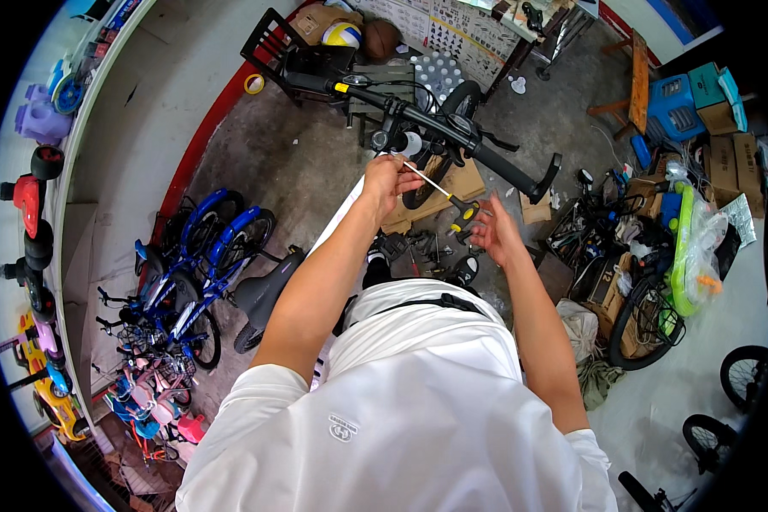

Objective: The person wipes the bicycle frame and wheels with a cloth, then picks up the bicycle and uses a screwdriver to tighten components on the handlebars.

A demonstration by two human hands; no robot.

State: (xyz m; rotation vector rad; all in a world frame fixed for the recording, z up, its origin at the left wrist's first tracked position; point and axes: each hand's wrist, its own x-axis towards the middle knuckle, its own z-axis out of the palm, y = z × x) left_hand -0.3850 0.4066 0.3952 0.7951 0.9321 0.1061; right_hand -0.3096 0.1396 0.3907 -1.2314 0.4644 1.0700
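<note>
Near the handlebar stem, my left hand [387, 183] pinches the thin metal shaft of a T-handle hex key [463, 214]. Its yellow and black handle points down and to the right. Beside that handle is my right hand [497, 230], fingers apart and curved, apparently not gripping it. A bicycle stands before me: its black handlebar [439, 125] crosses above both hands, and its white frame [340, 213] runs down past my left forearm. The black saddle [267, 286] shows left of that arm. Where the shaft's tip sits among my left fingers is hidden.
Blue children's bicycles [192, 282] stand at the left. Cardboard [456, 189] and loose tools [431, 249] lie on the floor beneath the handlebar. At the right are a heap of bike parts [602, 222], a blue stool [676, 107] and boxes [722, 166]. A dark chair [316, 60] stands at the back.
</note>
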